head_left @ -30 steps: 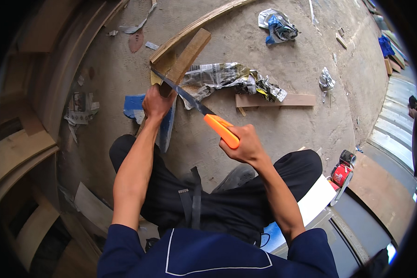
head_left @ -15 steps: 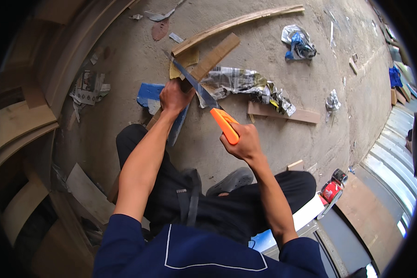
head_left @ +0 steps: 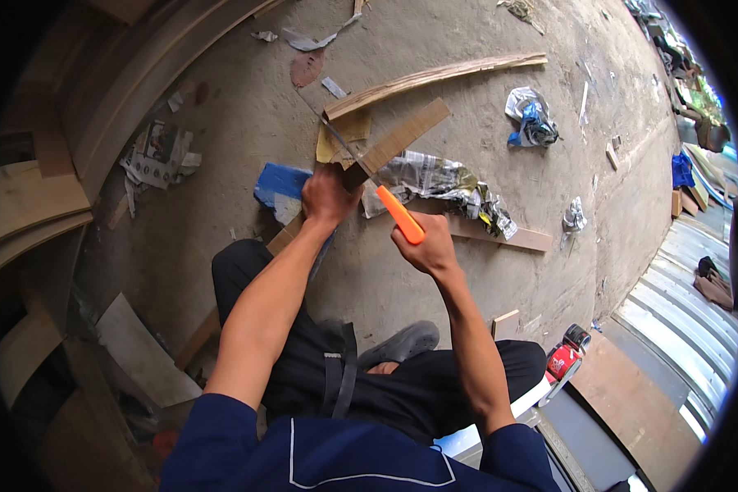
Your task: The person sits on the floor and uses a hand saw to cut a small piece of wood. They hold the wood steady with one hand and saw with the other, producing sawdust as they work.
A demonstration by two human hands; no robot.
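A hand saw (head_left: pixel 399 215) with an orange handle is in my right hand (head_left: pixel 429 244), fingers wrapped round the grip. Its thin blade, seen nearly edge-on, crosses a wooden strip (head_left: pixel 407 136) and points to the upper left. My left hand (head_left: pixel 330 198) is closed on the strip just left of the blade; the fingertips are partly hidden. Under the left hand lies a blue-painted piece of wood (head_left: pixel 280 182). Yellow sandpaper-like sheet (head_left: pixel 343 139) lies under the blade.
Crumpled newspaper (head_left: pixel 443 182) lies beside the strip, near a flat board (head_left: pixel 508 235). Beyond is a long split plank (head_left: pixel 443 75). A blue and silver wad (head_left: pixel 531 116) sits at the upper right. A red tape dispenser (head_left: pixel 562 361) stands by my knee; wooden furniture (head_left: pixel 29 197) at the left.
The saw blade has turned from showing its broad side to nearly edge-on, and the handle has come closer to the strip. The whole view has shifted a little.
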